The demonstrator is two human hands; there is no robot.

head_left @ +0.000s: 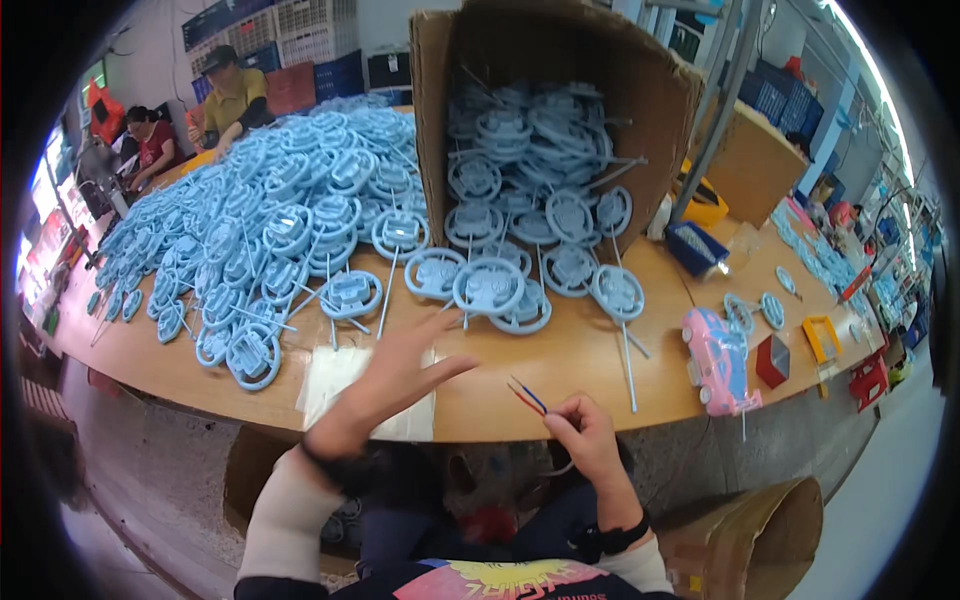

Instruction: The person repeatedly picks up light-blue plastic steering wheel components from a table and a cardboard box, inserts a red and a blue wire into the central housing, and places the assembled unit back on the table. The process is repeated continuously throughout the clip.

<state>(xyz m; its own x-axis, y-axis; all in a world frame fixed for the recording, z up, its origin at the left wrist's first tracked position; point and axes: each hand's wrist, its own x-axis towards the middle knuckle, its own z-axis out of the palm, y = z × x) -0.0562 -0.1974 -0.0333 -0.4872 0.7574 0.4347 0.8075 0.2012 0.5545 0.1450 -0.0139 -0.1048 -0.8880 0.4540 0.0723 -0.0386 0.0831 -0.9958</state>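
Note:
My left hand (pixel 395 380) reaches out over the front edge of the wooden workbench (pixel 560 365), fingers spread and empty, closest to the light blue toy steering wheels (pixel 490 287) spilling from a tipped cardboard box (pixel 545 110). My right hand (pixel 585 435) is lower, near my body, pinching a pair of thin wires (pixel 527 396), one red and one blue, whose tips point up and to the left. A white sheet (pixel 340 385) lies on the bench under my left hand.
A big heap of blue steering wheels (pixel 270 225) covers the bench's left half. A pink toy car (pixel 718 362), a small red box (pixel 772 360) and a yellow frame (pixel 820 338) sit at the right. Two other people (pixel 195 115) work at the far left end.

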